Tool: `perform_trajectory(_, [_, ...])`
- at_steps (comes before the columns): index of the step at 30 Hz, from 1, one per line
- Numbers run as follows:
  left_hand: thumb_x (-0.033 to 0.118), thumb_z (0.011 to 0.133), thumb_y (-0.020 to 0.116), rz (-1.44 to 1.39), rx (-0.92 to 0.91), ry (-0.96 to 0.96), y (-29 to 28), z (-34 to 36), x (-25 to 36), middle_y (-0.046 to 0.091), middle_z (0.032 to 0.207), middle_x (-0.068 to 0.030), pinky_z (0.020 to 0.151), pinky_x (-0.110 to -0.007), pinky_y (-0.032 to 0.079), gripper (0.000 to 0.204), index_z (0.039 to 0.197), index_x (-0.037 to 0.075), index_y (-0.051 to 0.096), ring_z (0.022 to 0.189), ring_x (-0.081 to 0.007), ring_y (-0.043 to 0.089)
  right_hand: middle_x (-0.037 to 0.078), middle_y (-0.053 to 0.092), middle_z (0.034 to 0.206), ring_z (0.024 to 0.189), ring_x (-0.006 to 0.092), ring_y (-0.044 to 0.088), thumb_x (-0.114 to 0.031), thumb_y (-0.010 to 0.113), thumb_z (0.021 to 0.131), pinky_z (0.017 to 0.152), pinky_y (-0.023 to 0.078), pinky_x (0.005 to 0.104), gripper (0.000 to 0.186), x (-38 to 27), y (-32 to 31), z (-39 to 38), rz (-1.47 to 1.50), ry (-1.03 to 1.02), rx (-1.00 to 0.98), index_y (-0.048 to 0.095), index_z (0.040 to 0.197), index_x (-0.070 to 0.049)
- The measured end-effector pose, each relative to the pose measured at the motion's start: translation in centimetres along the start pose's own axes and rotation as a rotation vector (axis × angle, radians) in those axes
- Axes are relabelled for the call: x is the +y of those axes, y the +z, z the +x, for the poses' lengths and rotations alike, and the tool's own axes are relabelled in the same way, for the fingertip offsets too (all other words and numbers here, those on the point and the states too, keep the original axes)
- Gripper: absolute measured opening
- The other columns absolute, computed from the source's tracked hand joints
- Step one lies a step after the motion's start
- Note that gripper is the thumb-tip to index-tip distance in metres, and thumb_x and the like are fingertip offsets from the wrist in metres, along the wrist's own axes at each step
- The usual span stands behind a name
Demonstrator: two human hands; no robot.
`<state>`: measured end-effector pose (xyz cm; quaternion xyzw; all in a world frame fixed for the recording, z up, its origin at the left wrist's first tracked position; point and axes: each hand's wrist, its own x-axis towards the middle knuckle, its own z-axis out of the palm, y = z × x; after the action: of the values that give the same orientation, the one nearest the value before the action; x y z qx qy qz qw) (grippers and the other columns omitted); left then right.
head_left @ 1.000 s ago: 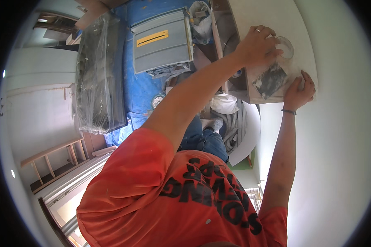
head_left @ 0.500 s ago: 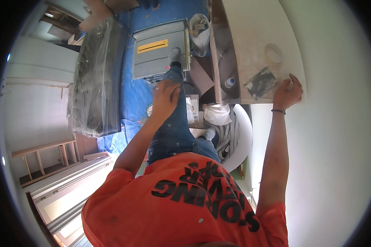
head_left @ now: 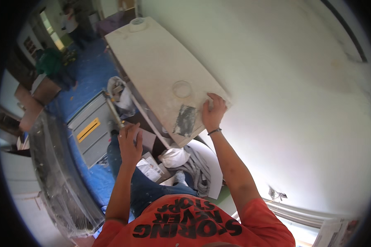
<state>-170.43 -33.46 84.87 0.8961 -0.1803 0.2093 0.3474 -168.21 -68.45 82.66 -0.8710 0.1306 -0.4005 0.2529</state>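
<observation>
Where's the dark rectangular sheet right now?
In the head view, the dark sheet lies right of centre, at the near end of the pale board, just left of the right hand.

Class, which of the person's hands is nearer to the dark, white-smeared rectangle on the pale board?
The right. The right hand is just right of the rectangle; the left hand is farther off to its left.
</observation>
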Motion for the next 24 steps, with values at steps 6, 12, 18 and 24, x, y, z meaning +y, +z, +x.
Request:
perform_trajectory(6, [0.022, 0.097, 0.071, -0.286, -0.084, 0.281, 6.2, 9.0, 3.8, 0.06, 0.127, -0.013, 0.1, -0.05, 0.042, 0.036, 0.131, 0.01, 0.065, 0.117, -0.0336, 0.057, 0.012, 0.069, 0.129, 0.109, 0.0192, 0.069, -0.003, 0.063, 0.099, 0.092, 0.054, 0.0324, 0.039, -6.4, -6.1, 12.8, 0.333, -0.101, 0.048, 0.06, 0.138, -0.003])
perform_trajectory(12, [0.036, 0.099, 0.067, -0.403, -0.225, 0.358, 9.8, 9.1, 4.9, 0.055, 0.137, -0.0149, 0.108, -0.055, 0.033, 0.045, 0.136, 0.01, 0.063, 0.126, -0.0357, 0.05, 0.026, 0.044, 0.156, 0.145, 0.0372, 0.044, -0.015, 0.041, 0.108, 0.123, 0.033, 0.0519, 0.053, -13.6, -13.2, 31.9, 1.096, -0.019, -0.091, 0.032, 0.155, 0.007])
perform_trajectory(18, [0.048, 0.097, 0.068, -0.347, -0.253, 0.406, 11.7, 8.0, 4.3, 0.053, 0.14, -0.0178, 0.113, -0.06, 0.031, 0.058, 0.141, 0.012, 0.059, 0.132, -0.0389, 0.049, 0.025, 0.062, 0.119, 0.127, 0.0381, 0.058, -0.01, 0.049, 0.107, 0.111, 0.049, 0.0483, 0.022, -17.7, -12.8, 36.3, 1.196, 0.031, 0.018, 0.059, 0.12, 0.006])
perform_trajectory(24, [0.051, 0.097, 0.068, -0.339, -0.248, 0.402, 12.3, 7.7, 3.8, 0.053, 0.141, -0.0184, 0.115, -0.061, 0.031, 0.06, 0.142, 0.013, 0.057, 0.134, -0.0385, 0.049, 0.029, 0.06, 0.124, 0.127, 0.0406, 0.057, -0.004, 0.047, 0.106, 0.109, 0.052, 0.0464, 0.032, -17.7, -13.8, 35.2, 0.954, -0.198, -0.023, 0.049, 0.132, 0.014])
